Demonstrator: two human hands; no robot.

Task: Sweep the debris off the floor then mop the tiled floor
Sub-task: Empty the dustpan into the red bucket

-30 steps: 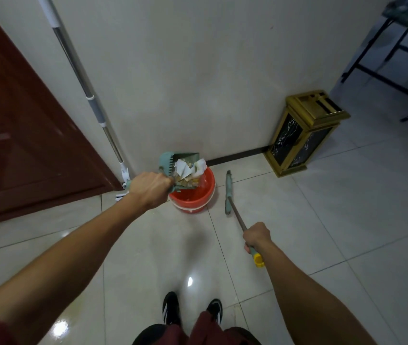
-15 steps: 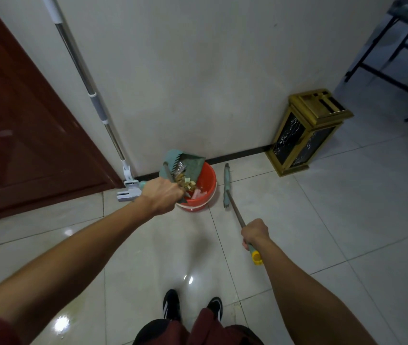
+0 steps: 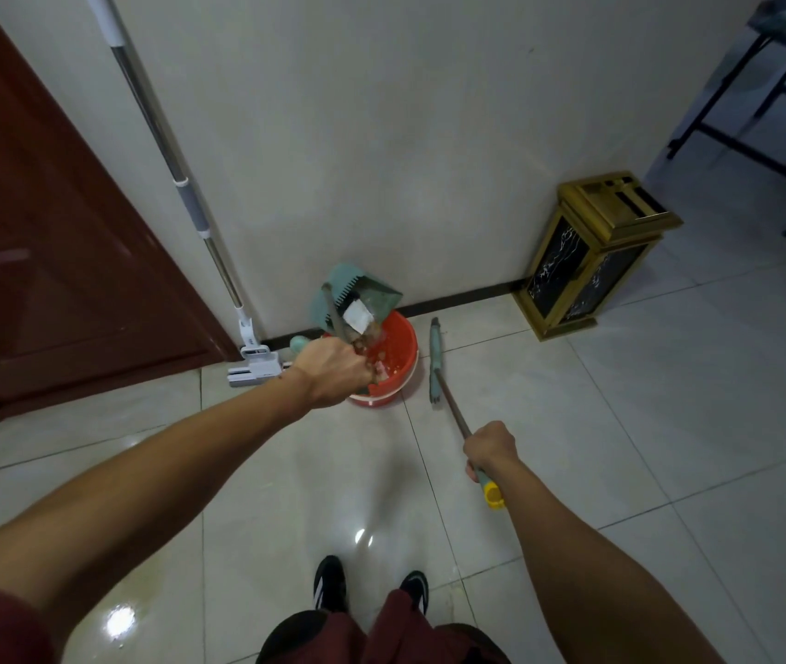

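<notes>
Tipped steeper than a second ago: pale green plastic dustpan with a toothed comb edge, now upended over the round red plastic bucket by the wall. Much of the crumpled white paper gone from the pan since then; one white scrap clinging to the pan face, brown crumbs and bits lying inside the bucket. Left hand wrapped closed round the dustpan handle, just above the bucket rim. Right hand gripping the thin brown shaft of the green-headed broom, fingers curled round it near the yellow end cap; broom head resting on the floor just beside the bucket, right of it. Judged from this: sweeping stage close to finished, debris mostly in the bucket, a shake likely needed for the stuck scrap. Mopping not yet begun: white flat-head mop with a metal pole leaning against the wall, left of the bucket, untouched. Glossy pale tiled floor, slick, reflecting a ceiling light. Boxy gold-framed bin with black marbled panels against the wall, well right. Dark red wooden door at left.
</notes>
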